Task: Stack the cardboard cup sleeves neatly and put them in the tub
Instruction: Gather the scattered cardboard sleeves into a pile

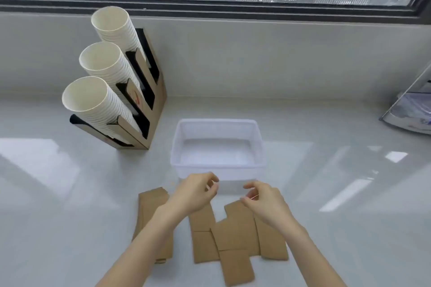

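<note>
sleeves point(235, 235) lie flat and scattered at the table's point(349, 228) near edge, just before the empty tub point(218, 168). both hands hover above them, left hand point(194, 191) and right hand point(265, 202), fingers loosely curled and holding nothing.

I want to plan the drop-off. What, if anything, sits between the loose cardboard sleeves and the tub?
Nothing visible blocks the way. The tub is open-topped, looks empty, and stands just beyond the sleeves on the counter. Only the left hand and right hand hover over that gap, holding nothing. The cup rack stands off to the left.
</note>
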Tool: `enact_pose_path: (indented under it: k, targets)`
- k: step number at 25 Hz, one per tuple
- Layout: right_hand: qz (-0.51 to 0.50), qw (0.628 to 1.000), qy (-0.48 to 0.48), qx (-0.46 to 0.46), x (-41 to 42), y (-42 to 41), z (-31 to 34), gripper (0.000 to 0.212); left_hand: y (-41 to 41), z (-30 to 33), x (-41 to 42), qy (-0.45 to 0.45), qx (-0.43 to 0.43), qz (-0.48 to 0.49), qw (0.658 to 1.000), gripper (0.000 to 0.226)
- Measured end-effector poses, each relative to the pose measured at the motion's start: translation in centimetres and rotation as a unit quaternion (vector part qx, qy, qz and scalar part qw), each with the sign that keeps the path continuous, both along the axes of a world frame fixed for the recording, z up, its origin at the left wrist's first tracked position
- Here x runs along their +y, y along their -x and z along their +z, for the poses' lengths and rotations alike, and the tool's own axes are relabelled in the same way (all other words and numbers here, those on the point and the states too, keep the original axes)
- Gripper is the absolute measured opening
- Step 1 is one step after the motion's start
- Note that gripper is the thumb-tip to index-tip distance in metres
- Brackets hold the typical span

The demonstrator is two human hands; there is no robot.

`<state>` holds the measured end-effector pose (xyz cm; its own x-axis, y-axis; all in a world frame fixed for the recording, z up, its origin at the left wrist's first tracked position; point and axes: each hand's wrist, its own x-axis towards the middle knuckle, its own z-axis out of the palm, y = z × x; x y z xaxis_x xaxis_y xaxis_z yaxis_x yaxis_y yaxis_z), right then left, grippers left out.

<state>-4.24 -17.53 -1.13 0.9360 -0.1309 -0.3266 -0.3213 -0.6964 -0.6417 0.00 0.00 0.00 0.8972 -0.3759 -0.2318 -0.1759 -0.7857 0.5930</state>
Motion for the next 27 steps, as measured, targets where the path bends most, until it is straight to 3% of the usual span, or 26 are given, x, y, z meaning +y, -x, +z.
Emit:
enact_pose_path:
  k: [5, 9, 21, 27]
  targets:
    - [0.05, 0.993, 0.047, 0.095, 1.9, 1.9, -3.2, 0.052, 1.6, -3.8, -0.6, -0.069, 0.078, -0.044, 0.994, 0.037]
    - [0.065, 0.988, 0.07, 0.122, 2.6, 2.5, -5.0, 0.06, 2.2, -6.3, -0.5, -0.098, 0.092, -0.054, 0.989, 0.041]
    - [0.052, 0.994, 0.083, 0.053, 3.8, 2.4, -6.0, 0.045, 3.3, -7.9, -1.5, -0.122, 0.055, -0.063, 0.989, 0.035]
    - [0.004, 0.999, -0.023, 0.021, 2.6, 2.8, -6.0, 0.037, 2.6, -8.1, -1.0, -0.02, 0.102, -0.024, 0.994, 0.017]
